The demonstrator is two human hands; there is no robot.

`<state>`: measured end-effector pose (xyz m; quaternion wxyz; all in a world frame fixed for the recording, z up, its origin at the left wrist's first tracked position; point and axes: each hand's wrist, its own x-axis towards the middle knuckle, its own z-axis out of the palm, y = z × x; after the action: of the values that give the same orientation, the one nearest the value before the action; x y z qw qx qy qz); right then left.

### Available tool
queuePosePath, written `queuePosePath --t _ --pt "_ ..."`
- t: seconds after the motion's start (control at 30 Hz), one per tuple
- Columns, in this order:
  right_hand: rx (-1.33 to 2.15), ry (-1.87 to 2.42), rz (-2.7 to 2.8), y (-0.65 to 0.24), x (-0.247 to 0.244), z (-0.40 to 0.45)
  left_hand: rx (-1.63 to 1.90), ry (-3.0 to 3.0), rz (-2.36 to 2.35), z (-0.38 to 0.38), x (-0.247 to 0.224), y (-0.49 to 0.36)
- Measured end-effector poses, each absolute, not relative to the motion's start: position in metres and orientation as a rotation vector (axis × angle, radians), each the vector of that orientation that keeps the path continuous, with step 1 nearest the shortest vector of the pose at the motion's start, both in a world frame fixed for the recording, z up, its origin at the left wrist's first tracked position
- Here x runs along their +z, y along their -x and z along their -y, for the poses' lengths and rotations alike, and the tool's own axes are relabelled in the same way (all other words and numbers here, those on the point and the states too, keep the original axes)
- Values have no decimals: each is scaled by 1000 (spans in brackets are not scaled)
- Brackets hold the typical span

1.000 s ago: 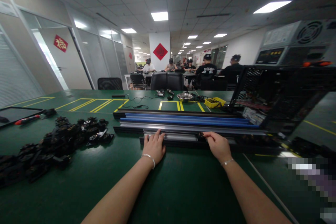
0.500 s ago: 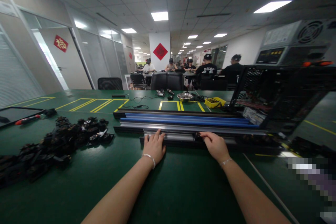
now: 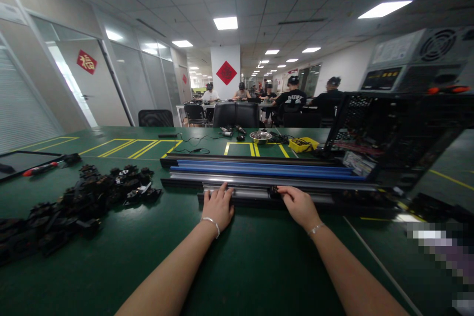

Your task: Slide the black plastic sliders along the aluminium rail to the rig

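Observation:
A dark metal rail (image 3: 252,200) with a silvery channel lies crosswise on the green table (image 3: 237,266). My left hand (image 3: 218,206) rests on its left part, fingers spread, holding nothing. My right hand (image 3: 299,203) has its thumb and fingers closed at a small black part (image 3: 274,191) that sits in the channel. Whether the fingers grip this part or only press its right side is hard to tell. Behind the hands lie a silver rail (image 3: 237,178) and a blue rail (image 3: 259,168).
Black parts (image 3: 74,202) are heaped at the left, near a red screwdriver (image 3: 39,169). An open computer case (image 3: 407,133) stands at the right. Further back are a metal bowl (image 3: 260,137) and a yellow basket (image 3: 302,144). People sit at a distant table.
My right hand and the small black part have shifted slightly left along the channel. My left hand has stayed in place.

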<state>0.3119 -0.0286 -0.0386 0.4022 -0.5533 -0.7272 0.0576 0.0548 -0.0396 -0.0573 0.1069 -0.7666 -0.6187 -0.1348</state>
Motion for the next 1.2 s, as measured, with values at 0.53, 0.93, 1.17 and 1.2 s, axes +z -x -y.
queuePosePath --t 0.53,0.93,1.17,1.2 --pt "261 1363 1915 -297 -36 32 -426 2251 1832 40 -58 -57" --pt "278 1336 1973 -287 -36 35 -449 2290 1844 44 -53 -57" --pt "291 1334 2010 -283 -36 35 -461 2477 1658 53 -48 -68" --pt "288 1335 2020 -282 -36 35 -450 2487 1653 54 -48 -70"
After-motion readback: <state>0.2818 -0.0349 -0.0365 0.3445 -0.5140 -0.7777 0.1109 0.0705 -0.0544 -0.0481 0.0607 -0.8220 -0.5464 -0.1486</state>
